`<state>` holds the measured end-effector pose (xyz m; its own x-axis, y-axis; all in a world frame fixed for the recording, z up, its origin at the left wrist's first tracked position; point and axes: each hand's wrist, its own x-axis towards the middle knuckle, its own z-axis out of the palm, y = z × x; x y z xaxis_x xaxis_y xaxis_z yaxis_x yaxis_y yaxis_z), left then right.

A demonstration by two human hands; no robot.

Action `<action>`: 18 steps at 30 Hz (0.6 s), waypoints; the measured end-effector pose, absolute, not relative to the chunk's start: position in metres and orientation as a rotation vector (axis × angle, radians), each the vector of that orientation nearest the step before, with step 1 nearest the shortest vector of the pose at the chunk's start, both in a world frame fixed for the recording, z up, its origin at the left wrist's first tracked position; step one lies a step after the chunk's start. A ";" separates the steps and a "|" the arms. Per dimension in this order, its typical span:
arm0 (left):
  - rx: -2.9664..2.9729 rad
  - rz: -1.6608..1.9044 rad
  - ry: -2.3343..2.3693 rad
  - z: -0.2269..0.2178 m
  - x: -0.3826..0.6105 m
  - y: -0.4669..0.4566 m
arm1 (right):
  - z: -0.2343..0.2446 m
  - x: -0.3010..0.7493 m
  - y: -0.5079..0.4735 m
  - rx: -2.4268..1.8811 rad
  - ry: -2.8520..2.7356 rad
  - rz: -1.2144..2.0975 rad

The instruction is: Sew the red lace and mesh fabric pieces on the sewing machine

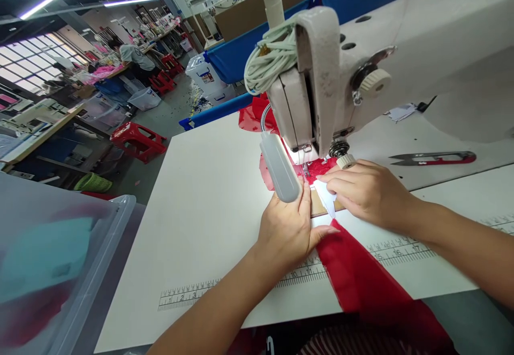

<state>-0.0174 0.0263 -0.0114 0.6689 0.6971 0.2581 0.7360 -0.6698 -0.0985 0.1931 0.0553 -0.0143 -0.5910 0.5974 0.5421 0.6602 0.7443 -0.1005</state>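
A sewing machine (317,82) stands over the white table, its presser foot (306,170) resting on red lace fabric (319,167). Left of the needle, my left hand (286,226) lies flat with fingers stretched forward, partly behind a grey lamp (281,168). Its thumb points right, touching the top of a long red cloth strip (361,269) that runs down over the table's front edge. My right hand (367,191), fingers bent together, grips a small white piece (326,197) just in front of the foot. Whether that is cloth or paper, I cannot tell.
Red-handled thread snips (436,158) lie on the machine bed at right. A printed ruler (188,295) runs along the front of the table. A clear plastic bin (108,237) is at left. Beyond stand a red stool (138,140) and a bending person (136,58).
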 end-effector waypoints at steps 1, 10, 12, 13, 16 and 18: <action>-2.692 -0.296 -1.173 -0.012 -0.018 0.027 | -0.014 0.193 0.056 -0.949 -2.384 -0.155; -2.698 -0.290 -1.175 -0.018 -0.021 0.032 | -0.018 0.192 0.059 -0.946 -2.380 -0.160; -2.692 -0.306 -1.180 -0.017 -0.019 0.032 | -0.019 0.192 0.060 -0.939 -2.394 -0.154; -2.689 -0.312 -1.192 -0.016 -0.018 0.032 | -0.019 0.193 0.060 -0.935 -2.403 -0.147; -2.693 -0.329 -1.222 -0.010 -0.015 0.029 | -0.021 0.194 0.061 -0.925 -2.410 -0.100; -2.713 -0.329 -1.206 -0.006 -0.013 0.027 | -0.022 0.195 0.061 -0.922 -2.409 -0.074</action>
